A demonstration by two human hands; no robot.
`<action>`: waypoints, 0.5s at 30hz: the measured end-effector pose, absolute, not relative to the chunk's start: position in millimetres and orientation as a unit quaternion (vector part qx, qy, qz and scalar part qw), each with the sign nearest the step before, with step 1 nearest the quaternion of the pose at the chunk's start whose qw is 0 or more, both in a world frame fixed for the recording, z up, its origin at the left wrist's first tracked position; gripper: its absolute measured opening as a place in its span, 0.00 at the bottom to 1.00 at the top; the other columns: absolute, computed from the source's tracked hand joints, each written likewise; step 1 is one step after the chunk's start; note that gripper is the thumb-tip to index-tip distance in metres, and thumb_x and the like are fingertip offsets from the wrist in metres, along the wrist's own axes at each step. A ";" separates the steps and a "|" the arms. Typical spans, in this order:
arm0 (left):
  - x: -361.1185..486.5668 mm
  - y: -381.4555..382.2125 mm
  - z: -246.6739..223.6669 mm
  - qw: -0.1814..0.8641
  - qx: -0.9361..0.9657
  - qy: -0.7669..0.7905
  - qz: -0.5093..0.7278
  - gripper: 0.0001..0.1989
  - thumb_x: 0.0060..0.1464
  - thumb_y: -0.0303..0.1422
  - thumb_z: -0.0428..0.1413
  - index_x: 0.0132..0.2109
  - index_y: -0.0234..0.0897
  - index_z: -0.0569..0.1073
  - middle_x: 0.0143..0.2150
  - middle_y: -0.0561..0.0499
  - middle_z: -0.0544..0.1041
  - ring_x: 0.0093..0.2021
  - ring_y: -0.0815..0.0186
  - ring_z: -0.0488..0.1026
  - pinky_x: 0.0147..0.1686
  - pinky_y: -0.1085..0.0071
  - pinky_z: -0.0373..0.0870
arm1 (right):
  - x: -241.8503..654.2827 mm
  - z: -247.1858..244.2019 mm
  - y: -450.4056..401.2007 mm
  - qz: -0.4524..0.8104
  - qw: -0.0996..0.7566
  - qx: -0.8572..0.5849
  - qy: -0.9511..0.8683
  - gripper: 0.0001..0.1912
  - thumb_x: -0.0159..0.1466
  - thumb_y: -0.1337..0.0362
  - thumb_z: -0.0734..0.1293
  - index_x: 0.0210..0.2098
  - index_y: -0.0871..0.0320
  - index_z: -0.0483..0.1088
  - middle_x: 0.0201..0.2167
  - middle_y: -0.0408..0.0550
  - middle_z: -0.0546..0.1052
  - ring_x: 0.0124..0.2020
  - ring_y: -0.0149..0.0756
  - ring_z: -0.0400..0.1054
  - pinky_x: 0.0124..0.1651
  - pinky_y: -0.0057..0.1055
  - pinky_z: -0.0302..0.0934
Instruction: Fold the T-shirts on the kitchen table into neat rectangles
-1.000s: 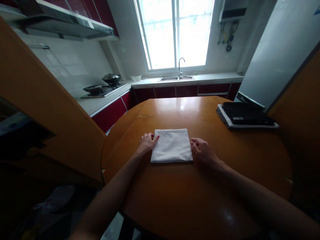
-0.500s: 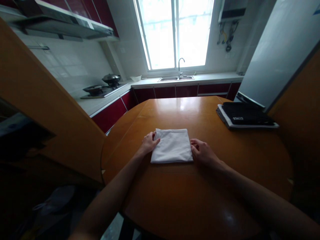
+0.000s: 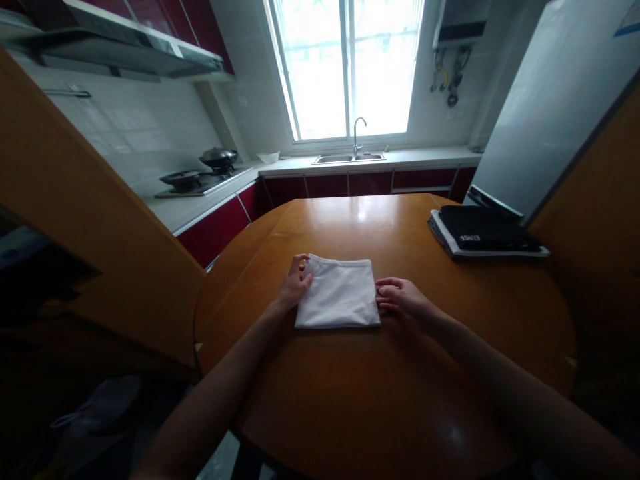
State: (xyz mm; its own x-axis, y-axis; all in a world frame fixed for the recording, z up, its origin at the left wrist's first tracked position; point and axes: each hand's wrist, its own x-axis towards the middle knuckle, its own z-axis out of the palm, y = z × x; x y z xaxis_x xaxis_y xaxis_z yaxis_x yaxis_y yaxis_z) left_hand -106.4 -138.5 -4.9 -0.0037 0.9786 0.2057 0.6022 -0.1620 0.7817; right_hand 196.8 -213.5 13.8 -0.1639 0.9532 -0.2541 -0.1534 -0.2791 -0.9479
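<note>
A folded white cloth [image 3: 338,293], probably a garment, lies flat as a rough square on the brown wooden table [image 3: 350,393]. At its left edge is my left hand [image 3: 294,285], thumb and forefinger apart, fingertips touching the upper left corner. My right hand [image 3: 404,299] rests by the right edge with its fingers loosely spread, the tips at or just against the cloth. Neither hand visibly grips the fabric. Between the hands the cloth shows a few soft wrinkles, and its upper edge dips slightly.
A stack of folded dark and white clothes [image 3: 487,230] sits at the table's right side, near the fridge [image 3: 540,113]. Beyond are a sink [image 3: 335,159], a stove with a lidded pan [image 3: 219,157] and a white bowl [image 3: 269,157]. A wooden panel [image 3: 100,200] stands left.
My left hand has slid up toward the cloth's upper left corner, its fingers opening. My right hand's fingers have straightened at the right edge. The whole view has shifted slightly.
</note>
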 end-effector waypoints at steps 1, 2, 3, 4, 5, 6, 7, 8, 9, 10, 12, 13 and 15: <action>-105.1 -140.2 -2.7 0.235 0.671 0.597 0.372 0.19 0.58 0.31 0.53 0.57 0.43 0.66 0.46 0.50 0.75 0.34 0.68 0.74 0.31 0.74 0.71 | 197.0 14.7 -213.5 0.646 0.431 -0.478 -0.410 0.09 0.60 0.69 0.69 0.41 0.60 0.72 0.38 0.54 0.79 0.33 0.35 0.75 0.39 0.33 0.73; -103.6 -141.8 -0.4 0.219 0.682 0.594 0.366 0.17 0.59 0.31 0.52 0.56 0.43 0.70 0.46 0.49 0.76 0.36 0.66 0.75 0.33 0.73 0.72 | 197.1 14.7 -213.2 0.649 0.430 -0.476 -0.409 0.10 0.60 0.69 0.69 0.41 0.60 0.72 0.38 0.54 0.79 0.34 0.35 0.75 0.39 0.33 0.73; -102.1 -143.4 1.9 0.202 0.694 0.588 0.364 0.16 0.59 0.31 0.51 0.54 0.42 0.72 0.47 0.48 0.76 0.38 0.65 0.75 0.36 0.72 0.73 | 197.1 14.1 -212.6 0.649 0.428 -0.476 -0.410 0.10 0.60 0.68 0.69 0.42 0.60 0.72 0.38 0.54 0.79 0.34 0.35 0.75 0.38 0.32 0.73; -100.7 -145.0 4.1 0.186 0.706 0.577 0.366 0.16 0.60 0.30 0.51 0.54 0.41 0.74 0.48 0.47 0.76 0.40 0.63 0.75 0.39 0.70 0.73 | 197.0 12.9 -211.9 0.647 0.427 -0.478 -0.412 0.10 0.60 0.68 0.69 0.42 0.60 0.72 0.38 0.54 0.79 0.33 0.35 0.75 0.37 0.32 0.73; -99.2 -146.6 6.3 0.172 0.718 0.562 0.372 0.17 0.60 0.30 0.51 0.54 0.40 0.75 0.49 0.47 0.76 0.42 0.63 0.74 0.41 0.69 0.73 | 197.0 11.4 -211.1 0.644 0.426 -0.482 -0.414 0.10 0.60 0.68 0.69 0.42 0.60 0.72 0.37 0.53 0.79 0.33 0.34 0.75 0.36 0.31 0.72; -97.9 -148.2 8.4 0.160 0.731 0.545 0.379 0.18 0.61 0.31 0.50 0.55 0.40 0.76 0.50 0.47 0.76 0.43 0.62 0.74 0.44 0.69 0.73 | 196.9 9.8 -210.4 0.640 0.425 -0.486 -0.417 0.10 0.60 0.68 0.69 0.42 0.60 0.72 0.37 0.53 0.79 0.32 0.34 0.75 0.34 0.30 0.72; -96.5 -150.0 10.6 0.150 0.741 0.529 0.385 0.18 0.61 0.31 0.50 0.56 0.40 0.76 0.50 0.47 0.76 0.44 0.62 0.74 0.45 0.69 0.72 | 197.0 8.2 -209.9 0.635 0.424 -0.489 -0.421 0.10 0.60 0.68 0.69 0.42 0.60 0.72 0.36 0.52 0.79 0.32 0.33 0.74 0.33 0.29 0.71; -95.2 -151.9 12.9 0.142 0.749 0.517 0.389 0.19 0.62 0.32 0.50 0.57 0.40 0.75 0.51 0.47 0.75 0.45 0.63 0.74 0.46 0.69 0.72 | 197.0 6.7 -209.4 0.631 0.423 -0.493 -0.425 0.10 0.60 0.68 0.69 0.42 0.60 0.72 0.35 0.52 0.79 0.32 0.33 0.74 0.32 0.28 0.70; -93.9 -154.0 15.4 0.135 0.754 0.510 0.390 0.19 0.63 0.32 0.50 0.57 0.40 0.75 0.51 0.47 0.75 0.45 0.63 0.74 0.46 0.70 0.72 | 197.1 5.3 -208.8 0.626 0.421 -0.496 -0.430 0.10 0.60 0.68 0.69 0.42 0.60 0.72 0.35 0.52 0.79 0.31 0.33 0.74 0.31 0.27 0.70; -92.6 -156.4 18.2 0.129 0.758 0.506 0.391 0.19 0.63 0.33 0.50 0.58 0.40 0.75 0.52 0.47 0.75 0.45 0.64 0.74 0.45 0.71 0.72 | 197.2 4.0 -208.0 0.621 0.419 -0.498 -0.436 0.11 0.60 0.67 0.69 0.42 0.60 0.72 0.34 0.51 0.79 0.31 0.33 0.74 0.31 0.27 0.69; -89.7 -161.8 25.8 0.116 0.764 0.493 0.398 0.19 0.64 0.34 0.50 0.59 0.39 0.74 0.52 0.46 0.74 0.44 0.65 0.74 0.43 0.72 0.72 | 196.8 1.2 -204.7 0.605 0.418 -0.502 -0.457 0.12 0.59 0.66 0.69 0.43 0.60 0.72 0.34 0.51 0.78 0.31 0.33 0.73 0.29 0.27 0.68; -88.1 -164.8 30.8 0.107 0.769 0.482 0.406 0.19 0.64 0.34 0.50 0.59 0.39 0.74 0.53 0.46 0.74 0.44 0.65 0.74 0.43 0.72 0.73 | 196.2 -0.2 -201.7 0.587 0.419 -0.509 -0.470 0.12 0.59 0.66 0.69 0.43 0.60 0.72 0.34 0.51 0.78 0.31 0.33 0.72 0.29 0.27 0.67; -84.2 -171.1 43.7 0.080 0.779 0.454 0.424 0.19 0.65 0.34 0.50 0.60 0.39 0.73 0.53 0.46 0.73 0.47 0.64 0.74 0.45 0.71 0.73 | 193.8 -2.8 -193.0 0.540 0.429 -0.530 -0.494 0.15 0.58 0.65 0.71 0.44 0.61 0.72 0.37 0.52 0.78 0.32 0.34 0.72 0.31 0.29 0.68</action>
State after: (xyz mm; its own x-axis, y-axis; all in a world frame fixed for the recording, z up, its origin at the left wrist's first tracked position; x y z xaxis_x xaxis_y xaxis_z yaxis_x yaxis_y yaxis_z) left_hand -84.2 -171.1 43.7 0.2280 0.7760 0.5881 0.6399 -0.5747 0.5102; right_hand 193.8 -193.0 -2.8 -0.0709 0.9864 -0.1480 0.0610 -0.1438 -0.9877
